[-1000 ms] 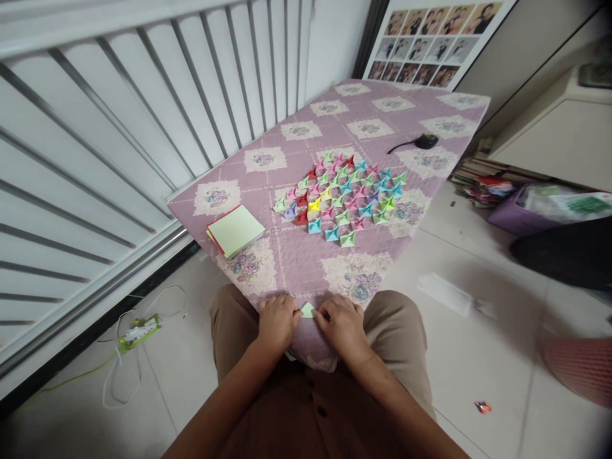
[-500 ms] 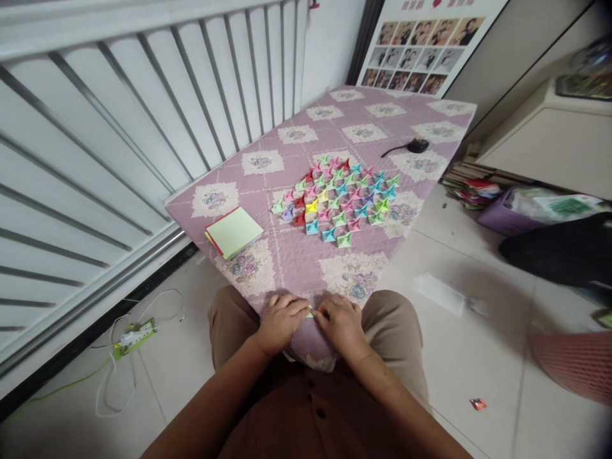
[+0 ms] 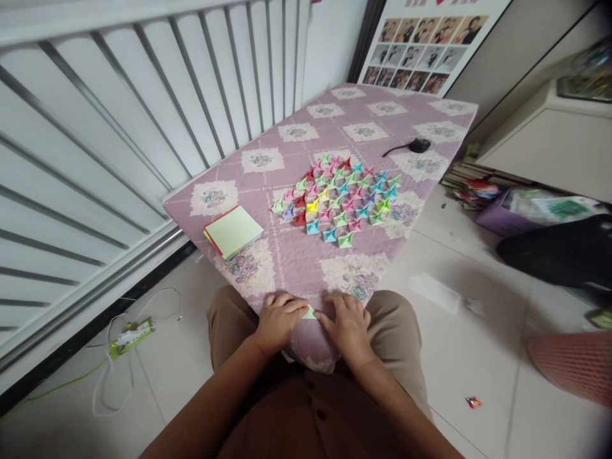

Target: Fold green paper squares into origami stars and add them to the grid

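Observation:
A small folded piece of pale green paper (image 3: pixel 310 312) lies at the near edge of the cloth-covered table, partly hidden by fingers. My left hand (image 3: pixel 281 320) rests over its left side, fingers together, holding it down. My right hand (image 3: pixel 348 324) is on the other side, its thumb at the paper's right end and the other fingers spread apart above the cloth. Farther up the table stand rows of small folded paper pieces (image 3: pixel 340 197) in green, pink, red, blue and yellow. To the left lies a stack of square paper sheets (image 3: pixel 234 231), pale green on top.
A purple flowered cloth (image 3: pixel 296 255) covers the table. A black object with a thin tail (image 3: pixel 419 146) lies near the far right edge. A white radiator (image 3: pixel 157 95) borders the left side. On the floor are a power strip (image 3: pixel 132 337) and a pink basket (image 3: pixel 571 366).
My right hand's fingers have lifted and spread, moving slightly right, so more of the green paper shows. My left hand stays nearly in place.

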Demonstrator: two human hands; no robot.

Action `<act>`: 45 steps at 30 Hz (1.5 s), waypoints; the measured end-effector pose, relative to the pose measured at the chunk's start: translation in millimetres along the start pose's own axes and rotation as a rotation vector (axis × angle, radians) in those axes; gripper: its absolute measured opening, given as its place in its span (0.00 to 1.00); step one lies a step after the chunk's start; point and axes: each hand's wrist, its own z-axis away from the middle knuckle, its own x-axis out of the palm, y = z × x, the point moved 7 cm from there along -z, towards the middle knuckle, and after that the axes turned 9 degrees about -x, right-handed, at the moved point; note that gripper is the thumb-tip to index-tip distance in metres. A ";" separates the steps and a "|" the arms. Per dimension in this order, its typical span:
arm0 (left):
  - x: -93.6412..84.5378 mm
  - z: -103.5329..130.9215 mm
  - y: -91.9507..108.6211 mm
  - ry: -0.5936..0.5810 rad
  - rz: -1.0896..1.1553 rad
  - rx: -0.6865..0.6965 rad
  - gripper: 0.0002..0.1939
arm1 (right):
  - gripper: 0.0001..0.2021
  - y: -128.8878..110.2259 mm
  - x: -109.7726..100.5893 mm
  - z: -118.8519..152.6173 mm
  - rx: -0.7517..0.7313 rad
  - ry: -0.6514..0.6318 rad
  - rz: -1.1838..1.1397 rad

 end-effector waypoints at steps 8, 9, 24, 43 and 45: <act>-3.3 -2.9 -0.2 -0.018 0.030 -0.031 0.14 | 0.19 5.4 10.8 -0.6 0.046 -0.099 -0.045; -3.9 -3.3 -0.4 -0.015 0.030 -0.036 0.14 | 0.19 5.5 10.8 -1.7 0.054 -0.124 -0.051; -4.4 -6.6 -7.3 -0.006 0.052 -0.062 0.12 | 0.35 -13.3 15.0 -2.9 0.092 -0.206 0.005; -12.3 -11.9 3.8 0.011 0.163 -0.290 0.08 | 0.27 8.6 9.3 -3.8 0.104 -0.196 -0.079; -10.9 -12.2 4.9 0.023 0.170 -0.318 0.08 | 0.27 8.8 8.6 -3.4 0.103 -0.191 -0.079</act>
